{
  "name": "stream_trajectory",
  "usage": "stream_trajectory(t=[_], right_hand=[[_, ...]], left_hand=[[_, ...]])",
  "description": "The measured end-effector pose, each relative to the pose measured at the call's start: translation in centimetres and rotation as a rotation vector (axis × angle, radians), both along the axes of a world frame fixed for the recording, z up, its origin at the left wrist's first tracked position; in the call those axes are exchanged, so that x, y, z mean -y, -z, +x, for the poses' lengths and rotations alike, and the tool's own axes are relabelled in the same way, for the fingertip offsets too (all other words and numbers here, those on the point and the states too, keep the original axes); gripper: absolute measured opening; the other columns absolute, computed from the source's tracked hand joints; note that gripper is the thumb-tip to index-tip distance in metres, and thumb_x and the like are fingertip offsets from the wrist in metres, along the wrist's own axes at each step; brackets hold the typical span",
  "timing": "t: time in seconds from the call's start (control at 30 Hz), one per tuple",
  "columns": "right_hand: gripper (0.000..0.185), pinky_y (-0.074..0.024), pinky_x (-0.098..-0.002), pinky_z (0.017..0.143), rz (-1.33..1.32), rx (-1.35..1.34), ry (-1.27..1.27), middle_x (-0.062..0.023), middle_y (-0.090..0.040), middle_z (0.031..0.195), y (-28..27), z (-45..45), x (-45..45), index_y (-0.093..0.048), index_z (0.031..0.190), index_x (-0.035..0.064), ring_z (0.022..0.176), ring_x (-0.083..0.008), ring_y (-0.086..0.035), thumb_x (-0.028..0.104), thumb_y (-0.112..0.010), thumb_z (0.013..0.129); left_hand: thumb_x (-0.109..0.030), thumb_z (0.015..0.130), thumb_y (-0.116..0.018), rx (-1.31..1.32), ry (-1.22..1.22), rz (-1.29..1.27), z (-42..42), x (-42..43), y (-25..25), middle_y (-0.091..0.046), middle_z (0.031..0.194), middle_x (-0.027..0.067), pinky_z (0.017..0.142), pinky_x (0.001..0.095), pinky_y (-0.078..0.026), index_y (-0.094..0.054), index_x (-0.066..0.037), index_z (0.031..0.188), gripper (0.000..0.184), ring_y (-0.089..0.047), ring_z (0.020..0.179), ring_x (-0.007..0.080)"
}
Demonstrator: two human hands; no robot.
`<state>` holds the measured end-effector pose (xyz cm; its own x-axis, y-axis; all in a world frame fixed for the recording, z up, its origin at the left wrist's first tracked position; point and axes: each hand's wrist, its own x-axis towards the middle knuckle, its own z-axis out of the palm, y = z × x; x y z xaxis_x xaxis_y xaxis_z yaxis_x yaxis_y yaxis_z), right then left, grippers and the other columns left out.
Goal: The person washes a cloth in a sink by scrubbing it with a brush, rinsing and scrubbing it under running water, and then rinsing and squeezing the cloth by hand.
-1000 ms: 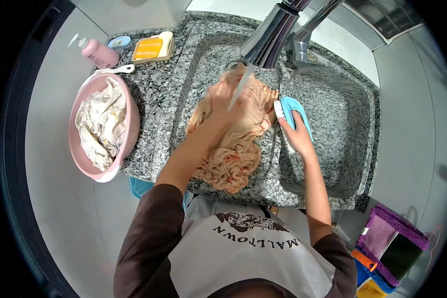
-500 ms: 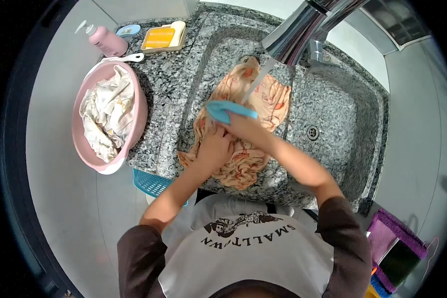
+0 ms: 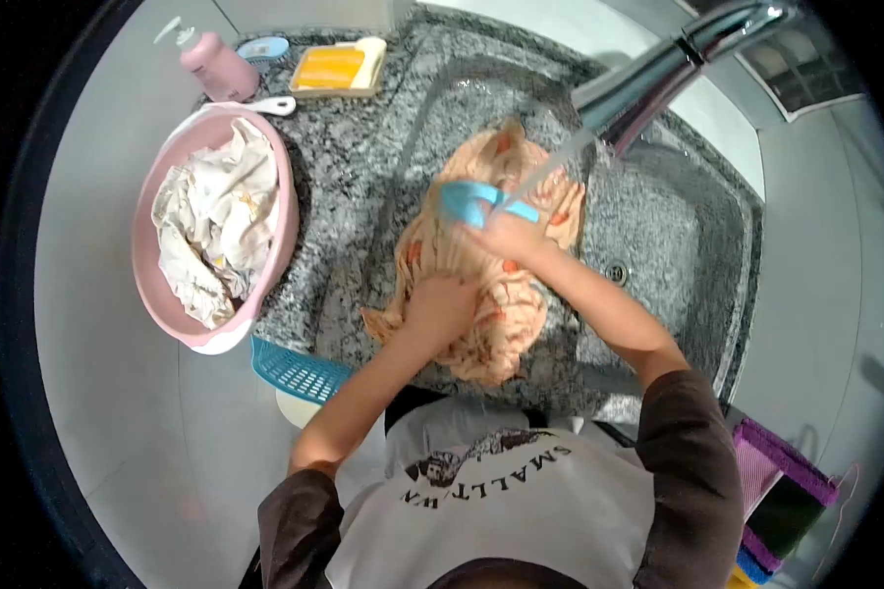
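Observation:
A wet, peach-coloured patterned cloth lies bunched and wrinkled in the left part of the grey granite sink. My right hand is closed around a light-blue scrub brush, which rests against the upper part of the cloth. Lower down, my left hand presses on the cloth with bent fingers that grip its folds; the fingertips are partly hidden. From the chrome tap a stream of water falls near the brush and my right hand.
To the left stands a pink basin with white cloth heaped inside. Behind it are a pink pump bottle, a blue-backed brush and a soap dish with yellow and cream bars. A blue perforated basket sits below the counter edge.
My right hand has moved the brush up the cloth, away from my left hand. The cloth now lies more stretched between them. The whole view has shifted slightly.

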<state>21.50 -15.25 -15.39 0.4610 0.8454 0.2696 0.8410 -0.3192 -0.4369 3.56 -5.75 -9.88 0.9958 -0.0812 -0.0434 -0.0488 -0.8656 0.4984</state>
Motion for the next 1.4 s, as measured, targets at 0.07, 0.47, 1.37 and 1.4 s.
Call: stream_trajectory(t=[0.07, 0.47, 1.37, 1.4], right_hand=[[0.058, -0.0372, -0.0395, 0.098, -0.192, -0.098, 0.15, -0.0073, -0.051, 0.124, -0.7, 2.9, 0.0, -0.048, 0.124, 0.0176, 0.113, -0.0272, -0.049, 0.052, -0.055, 0.078], [0.071, -0.0379, -0.0393, 0.094, -0.439, -0.349, 0.271, -0.0175, -0.048, 0.125, -6.9, -4.2, 4.6, -0.042, 0.129, 0.0092, 0.112, -0.0341, -0.048, 0.06, -0.046, 0.079], [0.053, -0.0469, -0.0381, 0.076, -0.473, 0.142, 0.347, -0.01, -0.059, 0.104, -2.6, 3.9, -2.4, -0.049, 0.123, 0.0176, 0.091, -0.0274, -0.054, 0.046, -0.05, 0.079], [0.056, -0.0459, -0.0365, 0.076, -0.423, 0.236, 0.384, -0.012, -0.058, 0.105, -2.1, 4.7, -2.3, -0.048, 0.125, 0.0179, 0.09, -0.0277, -0.052, 0.047, -0.051, 0.078]], left_hand=[[-0.018, 0.079, -0.054, -0.065, 0.026, 0.032, -0.2, 0.1, 0.0, -0.059, 0.073, 0.0143, 0.063, 0.0414, -0.048, -0.061, -0.004, 0.081, 0.016, -0.058, 0.069, 0.0317], [-0.021, 0.077, -0.057, -0.027, -0.011, 0.202, 4.8, -2.6, 1.6, -0.044, 0.12, 0.0154, 0.083, 0.0424, -0.044, -0.047, -0.008, 0.119, 0.045, -0.045, 0.111, 0.0305], [-0.013, 0.08, -0.049, -0.189, 0.149, 0.001, 0.7, -0.8, -0.8, -0.06, 0.086, 0.0126, 0.065, 0.0417, -0.05, -0.056, -0.005, 0.092, 0.016, -0.062, 0.076, 0.031], [-0.014, 0.08, -0.05, -0.177, 0.141, -0.021, 0.8, -0.9, -1.0, -0.06, 0.085, 0.0125, 0.064, 0.0418, -0.05, -0.056, -0.004, 0.089, 0.015, -0.062, 0.075, 0.0313]])
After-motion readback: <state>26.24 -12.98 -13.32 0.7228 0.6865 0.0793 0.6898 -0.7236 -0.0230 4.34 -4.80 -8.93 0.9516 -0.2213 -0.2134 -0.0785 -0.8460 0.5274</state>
